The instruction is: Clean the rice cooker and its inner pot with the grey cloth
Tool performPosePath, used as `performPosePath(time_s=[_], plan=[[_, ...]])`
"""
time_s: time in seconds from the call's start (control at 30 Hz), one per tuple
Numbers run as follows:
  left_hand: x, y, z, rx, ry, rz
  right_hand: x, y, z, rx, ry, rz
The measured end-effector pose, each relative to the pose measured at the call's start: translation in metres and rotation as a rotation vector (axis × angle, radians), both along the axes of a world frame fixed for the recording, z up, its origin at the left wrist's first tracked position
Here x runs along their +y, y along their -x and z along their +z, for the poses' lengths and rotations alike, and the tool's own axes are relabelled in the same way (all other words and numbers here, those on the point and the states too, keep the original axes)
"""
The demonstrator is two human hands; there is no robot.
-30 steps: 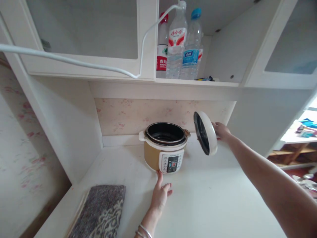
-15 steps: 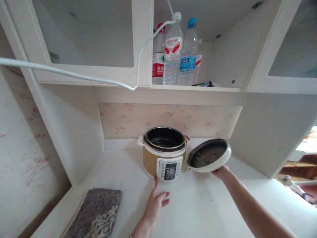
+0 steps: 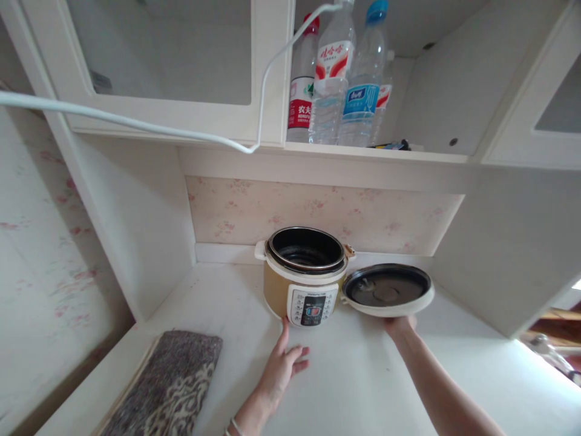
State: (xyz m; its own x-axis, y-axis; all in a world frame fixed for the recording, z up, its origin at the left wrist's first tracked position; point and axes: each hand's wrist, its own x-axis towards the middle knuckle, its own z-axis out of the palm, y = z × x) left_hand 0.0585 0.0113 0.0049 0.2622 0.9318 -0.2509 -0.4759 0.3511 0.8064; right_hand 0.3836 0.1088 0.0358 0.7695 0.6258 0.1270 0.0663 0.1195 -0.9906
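Note:
A gold and white electric pressure cooker (image 3: pixel 278 284) stands uncovered on the white counter, its dark inner pot (image 3: pixel 306 249) showing inside. With its index finger at the cooker's lower front edge, my left hand (image 3: pixel 280 363) has its fingers apart and holds nothing. Right of the cooker, my right hand (image 3: pixel 402 326) grips the cooker lid (image 3: pixel 388 287) from below. The lid lies upside down, nearly level, dark inner side up. Most of my right fingers are hidden under it, and I cannot tell whether it touches the counter.
A folded grey patterned cloth (image 3: pixel 181 381) lies on the counter (image 3: pixel 336 387) at the left. Several plastic bottles (image 3: pixel 333 85) stand in the open cabinet above. A white cable (image 3: pixel 136 124) hangs across the upper left. Side panels (image 3: pixel 508 242) bound the counter.
The lid has turned from tilted to nearly level and moved slightly right with my right hand. My left hand stays at the cooker's base. The view has shifted a little.

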Motion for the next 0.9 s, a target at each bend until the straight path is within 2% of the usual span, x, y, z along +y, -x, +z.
performPosePath(time_s=[0.07, 0.13, 0.23, 0.33, 0.47, 0.6, 0.77, 0.9], plan=[[-0.001, 0.001, 0.002, -0.005, 0.004, 0.006, 0.0, -0.004, -0.013, 0.172, -0.006, -0.084], [-0.001, 0.001, 0.005, -0.004, 0.013, 0.01, -0.006, -0.008, -0.026, 0.239, 0.02, -0.114], [-0.002, 0.001, 0.008, -0.002, 0.02, 0.003, -0.024, -0.011, -0.039, 0.245, 0.077, -0.092], [-0.003, 0.001, 0.009, -0.019, 0.001, -0.002, -0.042, -0.014, -0.044, 0.233, 0.072, -0.013], [-0.005, 0.002, 0.009, -0.025, -0.01, -0.001, -0.061, -0.018, -0.038, 0.245, -0.078, 0.09], [-0.004, 0.002, 0.007, -0.03, -0.014, 0.008, -0.084, -0.018, -0.028, 0.336, -0.164, 0.08], [-0.001, 0.0, 0.0, -0.052, -0.043, 0.054, -0.106, -0.01, -0.015, 0.469, -0.152, 0.068], [0.002, -0.003, -0.003, -0.02, -0.053, 0.037, -0.106, -0.01, -0.008, 0.431, -0.084, 0.121]])
